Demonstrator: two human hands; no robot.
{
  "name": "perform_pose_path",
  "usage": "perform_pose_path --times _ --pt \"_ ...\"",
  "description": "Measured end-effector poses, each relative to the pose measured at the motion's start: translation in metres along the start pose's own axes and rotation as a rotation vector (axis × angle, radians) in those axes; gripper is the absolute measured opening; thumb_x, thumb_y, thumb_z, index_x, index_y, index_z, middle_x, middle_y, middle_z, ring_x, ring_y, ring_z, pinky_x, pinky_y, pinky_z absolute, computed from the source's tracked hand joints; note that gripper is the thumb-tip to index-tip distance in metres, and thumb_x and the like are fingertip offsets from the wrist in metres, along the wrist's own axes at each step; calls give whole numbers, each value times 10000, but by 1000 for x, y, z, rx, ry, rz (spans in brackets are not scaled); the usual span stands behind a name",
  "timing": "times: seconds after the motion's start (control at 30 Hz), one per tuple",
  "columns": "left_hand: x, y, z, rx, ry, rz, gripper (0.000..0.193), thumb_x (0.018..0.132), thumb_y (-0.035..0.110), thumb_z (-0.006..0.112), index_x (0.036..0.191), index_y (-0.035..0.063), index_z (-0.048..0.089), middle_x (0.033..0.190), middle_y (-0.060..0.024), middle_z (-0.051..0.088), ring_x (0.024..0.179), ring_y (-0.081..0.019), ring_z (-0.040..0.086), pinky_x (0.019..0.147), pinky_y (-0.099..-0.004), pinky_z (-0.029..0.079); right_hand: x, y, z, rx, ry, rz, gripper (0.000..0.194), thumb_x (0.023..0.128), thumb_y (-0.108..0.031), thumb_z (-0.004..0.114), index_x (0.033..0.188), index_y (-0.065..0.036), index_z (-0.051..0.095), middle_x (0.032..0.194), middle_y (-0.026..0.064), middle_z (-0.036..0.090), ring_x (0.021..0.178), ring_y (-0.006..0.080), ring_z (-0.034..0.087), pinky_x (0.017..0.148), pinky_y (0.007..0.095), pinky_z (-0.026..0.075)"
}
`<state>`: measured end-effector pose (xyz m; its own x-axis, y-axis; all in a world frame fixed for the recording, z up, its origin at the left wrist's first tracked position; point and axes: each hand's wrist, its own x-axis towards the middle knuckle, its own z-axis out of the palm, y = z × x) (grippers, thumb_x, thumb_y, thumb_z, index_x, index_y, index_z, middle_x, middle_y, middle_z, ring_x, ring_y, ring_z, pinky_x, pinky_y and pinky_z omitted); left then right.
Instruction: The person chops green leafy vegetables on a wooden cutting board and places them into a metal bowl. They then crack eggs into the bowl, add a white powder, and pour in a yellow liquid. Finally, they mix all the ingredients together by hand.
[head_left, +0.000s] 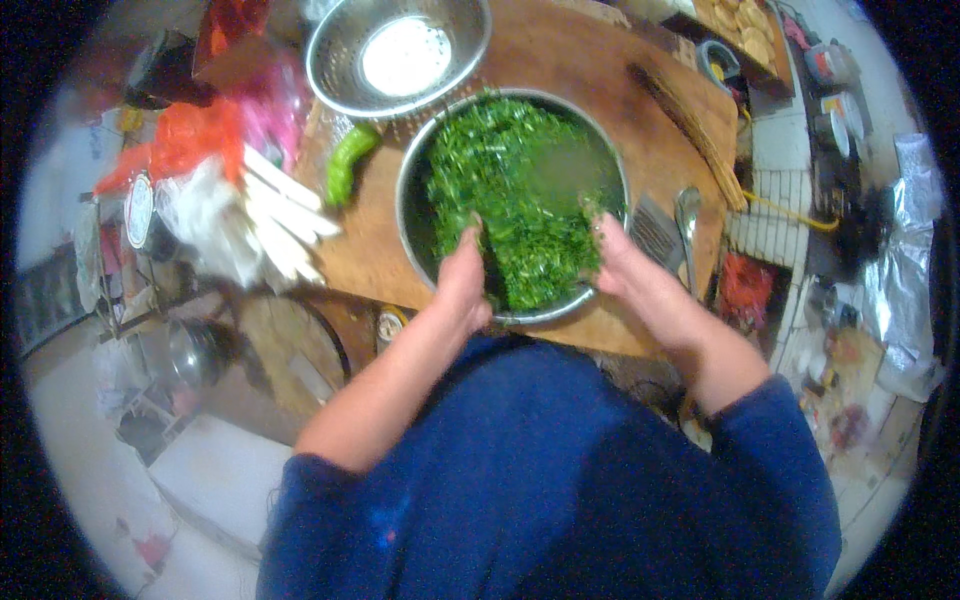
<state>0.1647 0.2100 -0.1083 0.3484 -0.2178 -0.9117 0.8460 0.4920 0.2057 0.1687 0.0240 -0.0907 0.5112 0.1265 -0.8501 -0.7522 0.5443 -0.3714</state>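
Observation:
A round metal bowl (406, 238) filled with finely chopped leafy greens (510, 172) stands on the wooden board right before me. My left hand (463, 277) reaches in at the near left side, thumb up, with its fingers hidden among the greens; a dark gap shows beside the thumb. At the near right, my right hand (613, 253) holds a heap of greens, its fingers buried under them and bits stuck to the thumb. Beyond the bowl, close to its rim, is a perforated metal colander (330, 82). A green pepper (346, 165) lies left of the bowl.
White stalks (281, 214) stick out of a plastic bag (206, 210) over the left edge of the wooden board (555, 37). Right of the bowl lie a grater (654, 232), a metal spoon (687, 225) and a bundle of thin sticks (694, 135). Round flat breads (746, 26) sit at the far right.

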Motion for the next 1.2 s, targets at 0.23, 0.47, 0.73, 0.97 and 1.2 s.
perform_pose_path --times 0.23,0.47,0.73,0.97,1.2 --pt "20 -6 0 -187 -184 3 544 1057 510 334 1357 108 544 1311 -123 627 1168 -334 616 1051 -560 455 43 41 2 148 -138 -25 426 1023 -387 484 1211 -37 637 1139 117 701 986 255 691 883 431 579" --pt "-31 10 17 144 -97 433 518 971 355 655 1293 -33 534 1165 -134 640 1032 -227 608 906 -411 505 -10 -3 11 -261 -64 -218 334 1012 -200 569 1322 -77 567 1067 61 686 1021 145 623 873 316 517" --pt "-6 2 12 -19 -28 -42 571 1054 498 370 1431 81 474 1417 -141 550 1246 -331 565 1082 -548 426 25 33 6 89 42 -40 410 1045 -392 440 1251 -76 603 1160 118 692 1036 269 676 919 462 563" --pt "-26 0 9 -18 -163 64 564 1038 513 438 1398 83 500 1384 -136 565 1223 -330 578 1059 -529 457 -5 35 -2 -65 1 -96 339 1037 -297 483 1233 -50 609 1157 108 684 1012 222 663 873 409 551" --pt "-39 36 11 198 62 438 559 981 385 635 1384 20 503 1294 -154 595 1182 -245 557 996 -415 474 5 -47 -10 -843 72 -513 352 1023 -261 510 1255 -13 605 1167 108 670 1027 221 628 925 408 513"
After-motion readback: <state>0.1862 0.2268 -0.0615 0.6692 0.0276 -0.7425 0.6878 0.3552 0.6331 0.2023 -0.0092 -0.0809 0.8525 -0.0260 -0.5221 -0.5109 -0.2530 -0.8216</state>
